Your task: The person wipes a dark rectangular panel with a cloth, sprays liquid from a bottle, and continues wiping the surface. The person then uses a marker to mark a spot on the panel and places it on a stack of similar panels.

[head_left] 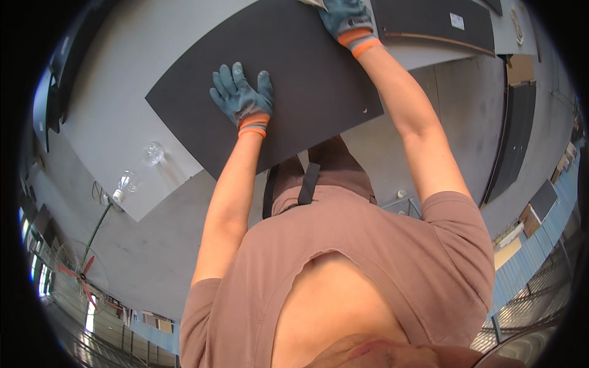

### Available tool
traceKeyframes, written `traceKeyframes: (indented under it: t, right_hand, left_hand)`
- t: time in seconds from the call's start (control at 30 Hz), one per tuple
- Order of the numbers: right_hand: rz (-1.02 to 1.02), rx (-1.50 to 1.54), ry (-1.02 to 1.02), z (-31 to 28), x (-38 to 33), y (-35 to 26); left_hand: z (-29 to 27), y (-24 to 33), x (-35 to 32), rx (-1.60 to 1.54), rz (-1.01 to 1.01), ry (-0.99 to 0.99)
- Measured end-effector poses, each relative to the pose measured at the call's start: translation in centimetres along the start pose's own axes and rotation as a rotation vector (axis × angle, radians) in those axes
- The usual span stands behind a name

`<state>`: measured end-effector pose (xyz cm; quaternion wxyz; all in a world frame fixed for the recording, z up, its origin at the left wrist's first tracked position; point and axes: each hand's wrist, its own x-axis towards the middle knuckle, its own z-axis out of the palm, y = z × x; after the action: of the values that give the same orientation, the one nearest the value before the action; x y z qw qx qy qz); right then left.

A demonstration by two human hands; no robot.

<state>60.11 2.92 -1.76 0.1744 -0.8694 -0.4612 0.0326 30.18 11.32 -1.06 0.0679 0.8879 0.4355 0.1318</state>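
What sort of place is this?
Probably a workshop or factory floor: the gloved left hand rests on a large dark panel, another dark board lies to its right, and a red-bladed caged fan shows at lower left.

1. The board (300, 92) is showing a matt, smooth, dark face.
2. The left glove (236, 95) and right glove (346, 18) are showing a dull, rubbery-looking coating, their cuffs looking like knitted cloth.
3. The table (116, 116) is looking smooth, with a faint sheen.
4. At far right, the panel (417, 18) is looking matt, bearing a paper label (457, 21) and showing a wood-like brown edge.
5. At left, the bottle (126, 180) is shining like clear, glossy plastic.
6. Near, the shirt (343, 227) is looking like soft, matt cloth.
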Motion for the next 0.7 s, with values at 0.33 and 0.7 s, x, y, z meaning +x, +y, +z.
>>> traceKeyframes:
  t: [0.33, 0.7]
  right_hand:
    - [0.116, 0.135, 0.125, -5.7, -25.8, -2.7]
    - [0.346, -0.171, 0.212, -3.6, -27.3, -3.6]
  left_hand:
    - [0.9, -0.1, 0.0, 0.035, 0.031, 0.050]
    - [0.1, 0.4, 0.4, -0.014, 0.006, -0.056]
